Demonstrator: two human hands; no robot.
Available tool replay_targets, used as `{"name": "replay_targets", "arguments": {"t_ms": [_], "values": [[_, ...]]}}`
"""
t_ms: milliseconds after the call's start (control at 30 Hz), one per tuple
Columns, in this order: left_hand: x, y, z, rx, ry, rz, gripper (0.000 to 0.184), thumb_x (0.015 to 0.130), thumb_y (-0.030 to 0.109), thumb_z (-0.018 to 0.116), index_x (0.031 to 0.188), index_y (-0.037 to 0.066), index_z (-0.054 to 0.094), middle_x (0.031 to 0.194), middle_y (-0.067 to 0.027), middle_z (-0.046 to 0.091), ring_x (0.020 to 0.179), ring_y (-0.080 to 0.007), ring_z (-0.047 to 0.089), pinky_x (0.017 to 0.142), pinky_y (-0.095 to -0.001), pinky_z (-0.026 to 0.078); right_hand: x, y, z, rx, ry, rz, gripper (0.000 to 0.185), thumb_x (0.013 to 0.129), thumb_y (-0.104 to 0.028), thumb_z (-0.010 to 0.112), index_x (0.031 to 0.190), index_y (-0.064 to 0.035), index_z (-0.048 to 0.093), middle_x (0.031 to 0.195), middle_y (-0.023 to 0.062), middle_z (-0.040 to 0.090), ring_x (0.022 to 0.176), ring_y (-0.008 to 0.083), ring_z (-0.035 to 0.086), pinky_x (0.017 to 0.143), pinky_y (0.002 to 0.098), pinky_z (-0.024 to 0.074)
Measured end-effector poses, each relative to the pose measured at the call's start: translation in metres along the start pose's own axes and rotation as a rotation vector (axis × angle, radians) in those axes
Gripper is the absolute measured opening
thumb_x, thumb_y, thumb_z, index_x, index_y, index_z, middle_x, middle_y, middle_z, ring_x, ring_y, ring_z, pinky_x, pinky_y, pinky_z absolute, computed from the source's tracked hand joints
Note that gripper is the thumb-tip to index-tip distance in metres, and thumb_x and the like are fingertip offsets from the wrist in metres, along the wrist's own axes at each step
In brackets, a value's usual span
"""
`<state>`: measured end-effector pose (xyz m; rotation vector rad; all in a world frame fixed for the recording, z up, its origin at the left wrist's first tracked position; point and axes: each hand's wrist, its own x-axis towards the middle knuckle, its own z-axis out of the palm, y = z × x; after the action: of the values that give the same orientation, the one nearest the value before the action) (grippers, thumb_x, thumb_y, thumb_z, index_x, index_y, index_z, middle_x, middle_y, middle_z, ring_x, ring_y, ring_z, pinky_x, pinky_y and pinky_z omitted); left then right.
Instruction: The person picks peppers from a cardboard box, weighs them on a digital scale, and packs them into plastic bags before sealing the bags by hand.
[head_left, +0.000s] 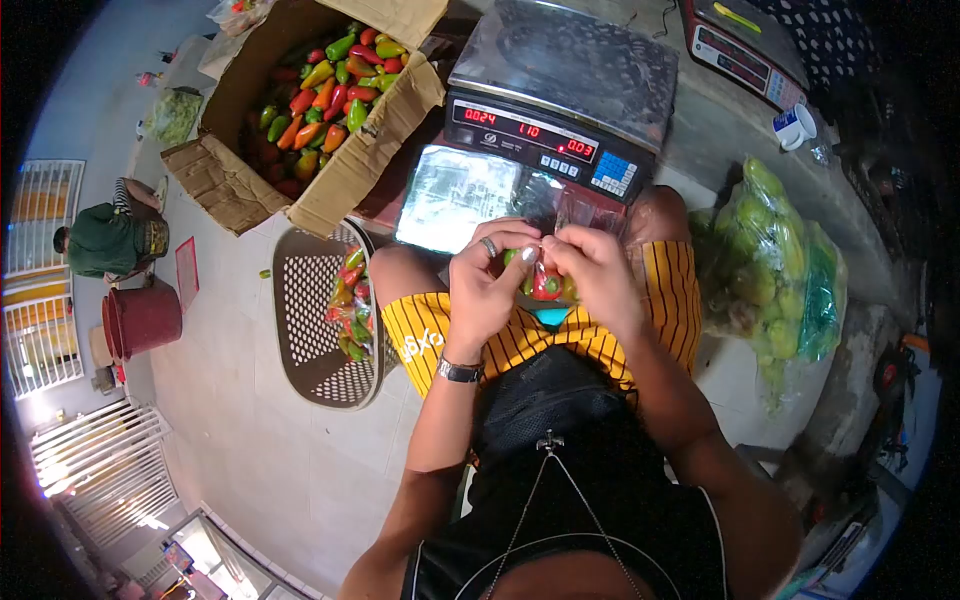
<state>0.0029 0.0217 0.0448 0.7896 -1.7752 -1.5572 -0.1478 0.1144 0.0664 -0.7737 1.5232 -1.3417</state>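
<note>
A small clear plastic bag with red and green peppers hangs above my lap. My left hand and my right hand are closed on its top, with fingertips pinched close together. Part of the bag is hidden behind my fingers. Just beyond my hands lies a stack of clear plastic bags, shiny with glare. Behind it stands a digital scale with red lit numbers. To the left, an open cardboard box holds many red, orange, yellow and green peppers.
On the floor at left stands a perforated basket with bagged peppers. At right lies a big plastic bag of green produce. A second scale and a white cup sit at back right. Another person is by a red bucket.
</note>
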Motion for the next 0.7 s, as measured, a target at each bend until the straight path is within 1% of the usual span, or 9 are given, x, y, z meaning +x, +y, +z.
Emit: {"name": "replay_targets", "arguments": {"t_ms": [33,67,167,267,367,467,567,667,700], "values": [[-0.002,-0.001,-0.001,0.025,-0.010,0.045,0.011,0.088,-0.005,0.071,0.099,-0.003,0.075,0.112,-0.0112,0.072,0.112,-0.0231,0.065,0.100,-0.0347,0.049,0.002,0.001,-0.006,0.168,-0.118,0.120,0.025,0.100,-0.019,0.064,0.086,0.0018,0.066,0.081,0.0042,0.066,0.076,0.0122,0.061,0.070,0.0281,0.0479],[-0.002,-0.001,-0.003,0.052,-0.019,0.092,0.011,0.088,-0.005,0.071,0.098,-0.003,0.075,0.112,-0.0111,0.072,0.112,-0.0231,0.065,0.100,-0.0347,0.049,0.001,-0.001,-0.013,0.303,-0.159,0.253,0.024,0.102,-0.023,0.062,0.091,-0.0053,0.073,0.081,-0.0032,0.066,0.072,0.0022,0.052,0.063,0.0170,0.0338],[-0.005,-0.004,-0.007,-0.168,0.005,-0.010,0.009,0.089,-0.006,0.070,0.096,-0.003,0.075,0.111,-0.0110,0.071,0.111,-0.0216,0.064,0.098,-0.0341,0.050,0.000,-0.008,-0.014,0.141,-0.196,0.062,0.025,0.101,-0.018,0.064,0.092,0.0042,0.071,0.083,0.0022,0.067,0.078,0.0075,0.059,0.072,0.0242,0.0470],[-0.007,-0.003,-0.009,-0.494,-0.027,-0.186,0.010,0.089,-0.008,0.069,0.095,-0.002,0.074,0.110,-0.0107,0.071,0.106,-0.0201,0.065,0.097,-0.0336,0.050,-0.004,-0.003,-0.006,-0.084,-0.033,-0.182,0.016,0.097,-0.011,0.068,0.097,0.0047,0.072,0.082,0.0032,0.067,0.072,0.0070,0.059,0.065,0.0246,0.0474],[-0.009,-0.008,-0.009,-0.631,-0.052,-0.196,0.011,0.089,-0.009,0.067,0.094,-0.003,0.075,0.107,-0.0104,0.071,0.101,-0.0189,0.066,0.096,-0.0326,0.051,-0.009,-0.014,-0.001,-0.248,0.063,-0.281,0.011,0.092,-0.005,0.073,0.098,0.0043,0.072,0.083,0.0072,0.068,0.067,0.0113,0.062,0.061,0.0263,0.0493],[-0.008,-0.009,-0.015,-0.708,-0.139,-0.281,0.012,0.089,-0.009,0.067,0.095,-0.003,0.077,0.107,-0.0117,0.072,0.100,-0.0193,0.067,0.093,-0.0317,0.052,-0.011,-0.020,0.003,-0.405,0.142,-0.488,0.010,0.089,-0.004,0.075,0.096,0.0024,0.072,0.085,0.0100,0.069,0.069,0.0175,0.065,0.063,0.0300,0.0515],[-0.010,-0.010,-0.013,-0.724,-0.097,-0.298,0.013,0.090,-0.007,0.067,0.097,-0.004,0.078,0.108,-0.0141,0.073,0.100,-0.0195,0.067,0.090,-0.0311,0.054,-0.009,-0.021,0.004,-0.480,0.167,-0.589,0.009,0.086,-0.003,0.075,0.094,0.0007,0.073,0.087,0.0114,0.069,0.077,0.0256,0.066,0.069,0.0348,0.0531],[-0.012,-0.003,-0.009,-0.773,-0.010,-0.386,0.014,0.091,-0.007,0.068,0.100,-0.005,0.078,0.112,-0.0164,0.074,0.099,-0.0198,0.069,0.091,-0.0314,0.055,-0.007,-0.020,0.004,-0.578,0.174,-0.678,0.008,0.085,-0.003,0.075,0.092,-0.0005,0.073,0.089,0.0114,0.069,0.084,0.0286,0.065,0.075,0.0379,0.0528],[-0.013,-0.003,-0.007,-0.765,0.008,-0.387,0.014,0.091,-0.007,0.068,0.100,-0.005,0.078,0.112,-0.0167,0.074,0.099,-0.0197,0.069,0.091,-0.0317,0.055,-0.007,-0.021,0.005,-0.584,0.174,-0.678,0.008,0.084,-0.002,0.075,0.092,-0.0006,0.073,0.089,0.0116,0.069,0.085,0.0291,0.065,0.076,0.0381,0.0527]]}}
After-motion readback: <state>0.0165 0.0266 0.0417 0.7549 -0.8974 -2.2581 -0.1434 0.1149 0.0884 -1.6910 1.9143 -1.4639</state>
